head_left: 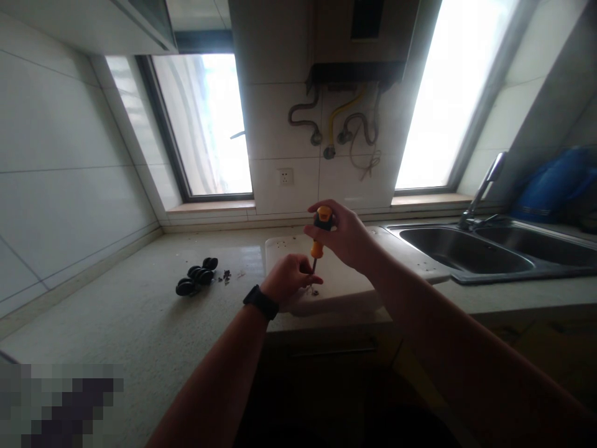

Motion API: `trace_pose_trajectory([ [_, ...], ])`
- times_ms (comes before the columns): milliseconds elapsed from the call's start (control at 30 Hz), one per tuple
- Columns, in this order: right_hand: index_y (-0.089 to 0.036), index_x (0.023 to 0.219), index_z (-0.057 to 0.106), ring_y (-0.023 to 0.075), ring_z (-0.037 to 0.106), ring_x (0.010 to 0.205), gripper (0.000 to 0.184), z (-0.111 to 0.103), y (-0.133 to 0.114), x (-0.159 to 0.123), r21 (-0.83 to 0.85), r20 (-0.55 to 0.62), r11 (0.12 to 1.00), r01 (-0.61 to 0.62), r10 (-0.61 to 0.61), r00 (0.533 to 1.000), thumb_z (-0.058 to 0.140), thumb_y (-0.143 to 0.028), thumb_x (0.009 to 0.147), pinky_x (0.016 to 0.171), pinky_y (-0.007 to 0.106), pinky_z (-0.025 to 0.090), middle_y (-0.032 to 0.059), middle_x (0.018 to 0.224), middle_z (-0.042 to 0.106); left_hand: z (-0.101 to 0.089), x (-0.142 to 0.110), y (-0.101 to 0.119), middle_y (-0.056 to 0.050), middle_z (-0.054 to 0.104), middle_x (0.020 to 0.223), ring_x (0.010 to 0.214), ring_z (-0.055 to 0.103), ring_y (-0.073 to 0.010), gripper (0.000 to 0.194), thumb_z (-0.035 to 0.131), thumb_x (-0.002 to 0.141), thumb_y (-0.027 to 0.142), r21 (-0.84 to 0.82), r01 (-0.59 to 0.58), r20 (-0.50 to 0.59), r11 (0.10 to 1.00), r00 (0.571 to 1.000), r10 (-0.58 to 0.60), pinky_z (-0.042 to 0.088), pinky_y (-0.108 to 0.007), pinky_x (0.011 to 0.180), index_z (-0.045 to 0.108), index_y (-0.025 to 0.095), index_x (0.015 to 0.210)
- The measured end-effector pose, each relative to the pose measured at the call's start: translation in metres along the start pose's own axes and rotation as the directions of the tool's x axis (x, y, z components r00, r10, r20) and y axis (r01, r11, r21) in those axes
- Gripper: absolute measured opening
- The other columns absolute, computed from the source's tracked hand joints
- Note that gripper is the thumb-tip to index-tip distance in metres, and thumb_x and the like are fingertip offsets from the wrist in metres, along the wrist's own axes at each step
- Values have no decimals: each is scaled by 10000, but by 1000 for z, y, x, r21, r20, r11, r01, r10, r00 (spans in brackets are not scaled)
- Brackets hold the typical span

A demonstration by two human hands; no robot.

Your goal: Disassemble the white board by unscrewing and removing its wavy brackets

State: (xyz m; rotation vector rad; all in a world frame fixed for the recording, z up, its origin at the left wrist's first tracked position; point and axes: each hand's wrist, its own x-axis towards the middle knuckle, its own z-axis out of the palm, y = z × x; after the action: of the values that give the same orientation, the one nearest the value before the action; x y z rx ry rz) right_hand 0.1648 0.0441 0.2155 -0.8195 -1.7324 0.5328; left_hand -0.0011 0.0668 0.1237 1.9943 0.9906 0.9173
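Observation:
My right hand [342, 230] is closed around the orange and black handle of a screwdriver [317, 249], which stands nearly upright, shaft down. At the lower shaft, the fingers of my left hand [293, 277] pinch together; whether a screw is between them too is hidden. Below both hands lies a white plastic panel [345, 283] with small holes near its corners, flat on the counter. A small dark fitting or hole [315, 292] shows at its front edge, just under my left fingertips. To the left sit several black caster wheels [200, 274] beside a small pile of dark screws [226, 275].
The pale stone counter [130, 311] runs along the tiled wall. A steel double sink [459, 249] with a faucet [482, 190] is at the right, near a blue object [555, 183]. A water heater [359, 37] with pipes hangs above. Small pale bits [241, 274] lie near the screws.

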Motion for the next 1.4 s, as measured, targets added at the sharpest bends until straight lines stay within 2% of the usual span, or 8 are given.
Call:
trace_pose_trajectory([
  [100, -203, 1069, 660, 172, 584, 778, 421, -3, 0, 2, -8, -28, 1000, -18, 18, 999, 817, -406, 736, 658, 316, 498, 8, 864, 599, -1, 0, 0, -18, 669, 667, 629, 618, -155, 409, 904, 705, 433, -49, 2, 20, 999, 1000, -1, 437, -265, 598, 612, 147, 724],
  [267, -193, 1060, 678, 149, 542, 728, 409, -5, 0, 5, -26, -93, 1000, 14, -16, 995, 832, -374, 727, 646, 312, 472, -3, 828, 593, -4, -2, 8, -44, 692, 717, 659, 646, -149, 334, 883, 736, 375, -191, 25, 139, 981, 990, 1, 480, -261, 622, 680, 117, 799],
  [367, -196, 1045, 682, 154, 545, 735, 408, -5, 0, 4, -34, -98, 999, 9, -12, 995, 837, -396, 724, 649, 318, 472, 1, 828, 599, -6, -2, 9, -47, 688, 718, 651, 628, -138, 304, 852, 770, 374, -191, 23, 178, 981, 984, 11, 480, -254, 611, 710, 109, 818],
  [767, -205, 1026, 695, 171, 564, 745, 401, -2, 2, 4, -108, -133, 994, 13, -28, 991, 833, -428, 723, 670, 335, 472, 12, 841, 622, -8, -3, 10, -5, 640, 661, 578, 530, -107, 330, 837, 779, 439, -99, 11, 159, 995, 987, 5, 371, -242, 552, 721, 130, 792],
  [1200, -198, 1024, 697, 163, 558, 724, 376, -3, 3, 3, -112, -121, 994, 0, -13, 993, 828, -378, 722, 642, 325, 477, 8, 819, 614, -7, -3, 12, -16, 656, 667, 585, 540, -118, 333, 839, 777, 433, -91, 11, 172, 996, 985, 4, 394, -255, 573, 712, 125, 781],
  [1300, -214, 1072, 689, 163, 582, 711, 441, -4, 2, 4, -68, -103, 997, -29, 22, 994, 853, -342, 683, 625, 323, 499, 5, 835, 629, -9, -3, 9, -56, 717, 787, 693, 617, -148, 297, 841, 779, 399, -106, -17, 186, 994, 982, 36, 456, -274, 662, 734, 125, 822],
  [1400, -212, 1144, 615, 189, 658, 773, 592, -4, -1, 3, 114, -74, 990, -79, 88, 993, 882, -285, 620, 674, 347, 562, 29, 938, 675, -10, -2, 5, -91, 750, 951, 818, 665, -176, 256, 802, 815, 344, -131, -4, 259, 991, 965, 38, 496, -291, 741, 762, 130, 950],
])
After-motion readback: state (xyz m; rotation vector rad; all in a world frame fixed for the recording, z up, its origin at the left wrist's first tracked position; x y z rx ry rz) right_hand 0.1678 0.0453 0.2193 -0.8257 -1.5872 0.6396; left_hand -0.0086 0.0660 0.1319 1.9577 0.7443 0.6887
